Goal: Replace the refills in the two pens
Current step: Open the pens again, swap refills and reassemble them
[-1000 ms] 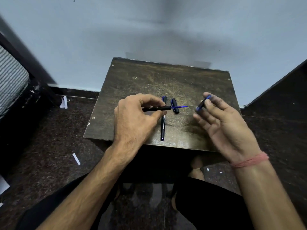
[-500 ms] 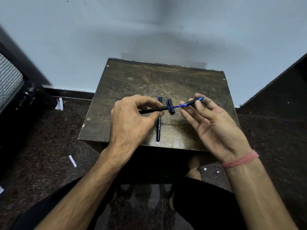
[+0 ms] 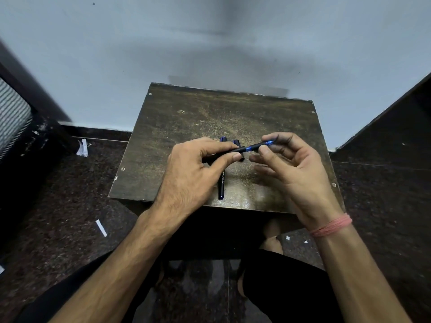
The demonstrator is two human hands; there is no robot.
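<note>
I'm watching the front section (image 3: pixel 260 145) meet the black barrel (image 3: pixel 229 153) right now, and the risk I see is a crooked start: if the two halves aren't in line, the thread could bind or the refill inside could bend. A slip is the other worry (the blue band (image 3: pixel 248 148) at the joint shows, so by my reading it isn't seated yet), and a dropped piece could roll off the near edge of the surface (image 3: pixel 186 117).

Left hand (image 3: pixel 193 176): knuckles up, fingers curled over the barrel, thumb pressed along its underside, a firm closed grip that holds it nearly level above the surface. Right hand (image 3: pixel 296 173): palm turned up and toward me, thumb and forefinger pinching the front section at its blue tip, the remaining fingers loosely spread below and holding nothing. Both wrists hover off the surface, so nothing steadies the join except the fingers themselves.

The second pen (image 3: pixel 221 183) lies flat on the surface under the left hand, pointing toward me, with a cap (image 3: pixel 236 143) beyond it, partly hidden. I judge that one is untouched, so the job is about halfway.
</note>
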